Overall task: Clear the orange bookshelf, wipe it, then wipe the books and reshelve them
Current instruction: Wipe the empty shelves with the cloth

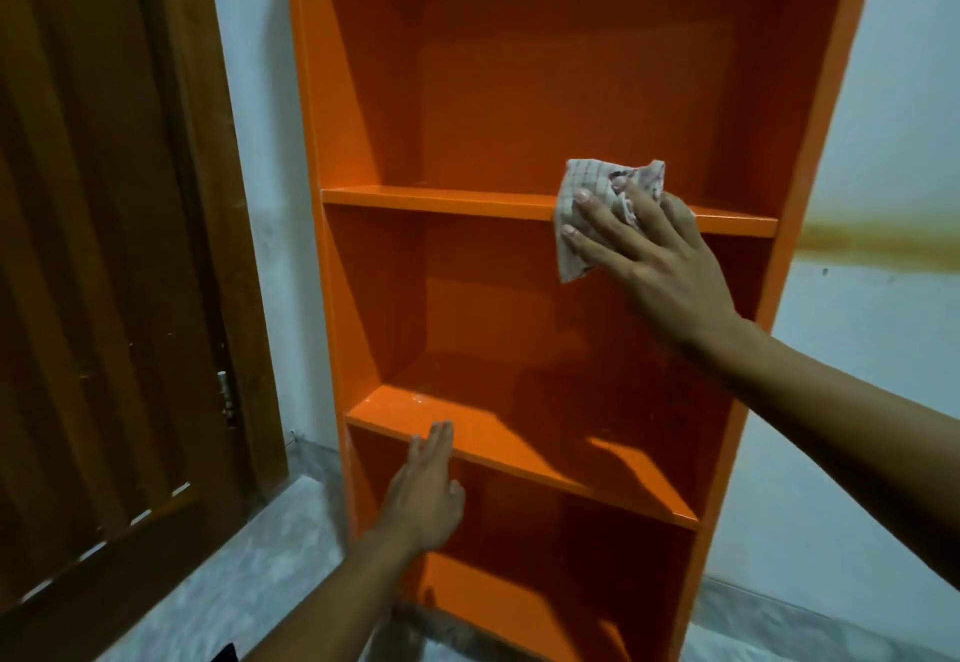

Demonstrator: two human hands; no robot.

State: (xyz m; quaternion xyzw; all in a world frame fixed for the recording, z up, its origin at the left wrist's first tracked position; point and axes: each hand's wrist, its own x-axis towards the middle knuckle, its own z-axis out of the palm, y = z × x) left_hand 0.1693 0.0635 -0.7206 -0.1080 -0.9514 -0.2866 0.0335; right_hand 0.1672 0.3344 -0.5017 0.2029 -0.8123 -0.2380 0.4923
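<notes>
Bookshelf [519, 89] bare | right hand [649, 250] presses cloth [576, 214] (fingers flat) | left hand [426, 490] fingers straight

I lose the orange bookshelf [467, 115] top and base at the frame edges — the cloth [582, 214] hides part of one shelf's front edge.

Bookshelf [519, 89] fills frame centre, door [104, 245] at left. Right hand [654, 256] presses cloth [587, 209] on upper shelf's front edge, centre right; left hand [428, 490] against lower shelf's edge, lower centre.
</notes>
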